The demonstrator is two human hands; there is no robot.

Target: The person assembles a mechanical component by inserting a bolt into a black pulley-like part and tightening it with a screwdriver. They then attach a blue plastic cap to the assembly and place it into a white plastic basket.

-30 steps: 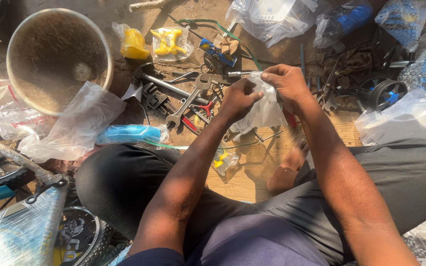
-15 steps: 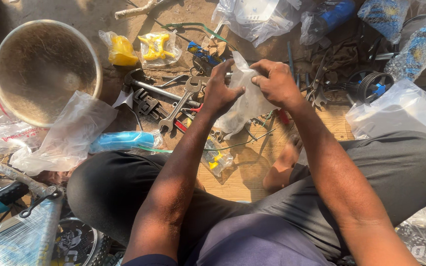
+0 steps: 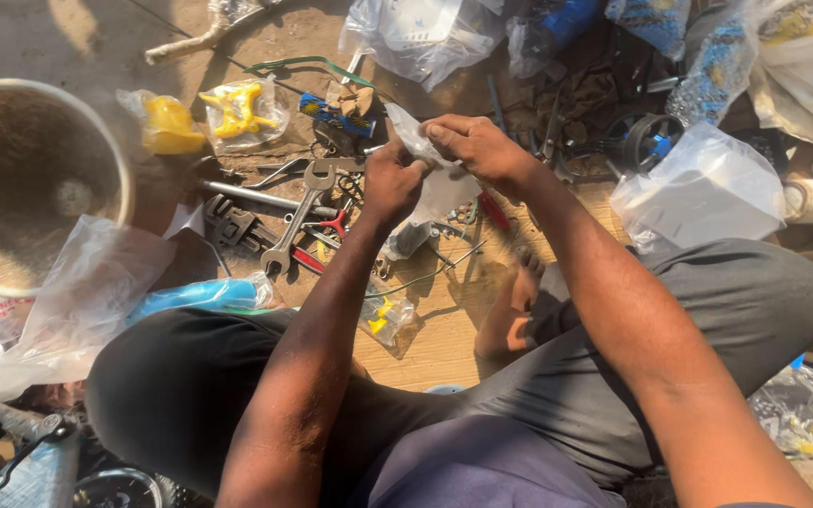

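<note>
I pinch a small clear plastic bag [image 3: 430,165] between both hands, above the spanner [image 3: 298,216]: my left hand [image 3: 390,183] steadies its lower part, fingers clamped, while my right hand [image 3: 477,146] grips the top edge, fingers together, to work it. Beyond the spanner sits a yellow toy packet [image 3: 242,113].

Both hands [image 3: 435,160] on a clear plastic bag [image 3: 439,193] above scattered wrenches [image 3: 298,216]

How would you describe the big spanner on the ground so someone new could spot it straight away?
Start at the large round metal bowl on the left, then look right toward the left hand. Just left of that hand lies the spanner, a long grey open-ended one, bigger than the small tools around it.
</note>
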